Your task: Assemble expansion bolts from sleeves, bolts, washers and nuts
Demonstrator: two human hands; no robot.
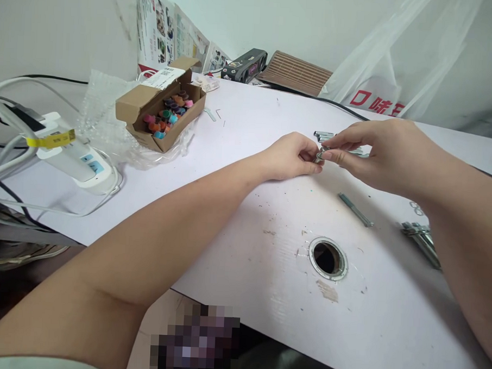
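Above the far middle of the table, my two hands meet at the fingertips. My left hand [295, 157] is closed, its fingers curled against a small shiny metal piece [319, 155]. My right hand [380, 149] pinches the same piece between thumb and forefinger. Fingers cover most of it, so its exact kind cannot be made out. Just behind the fingertips lie several silvery metal tubes [323, 136], partly hidden by my right hand. A thin metal rod [356, 210] lies nearer me. Beside my right forearm is a bundle of metal bolts [423, 244], with small metal rings [416, 207] behind it.
A round metal-rimmed hole [346, 268] opens in the white table [234, 260]. An open cardboard box [183, 119] of colourful pieces sits on bubble wrap at the left. Farther left are a power strip [74, 158] and cables. A plastic bag [381, 76] stands at the back.
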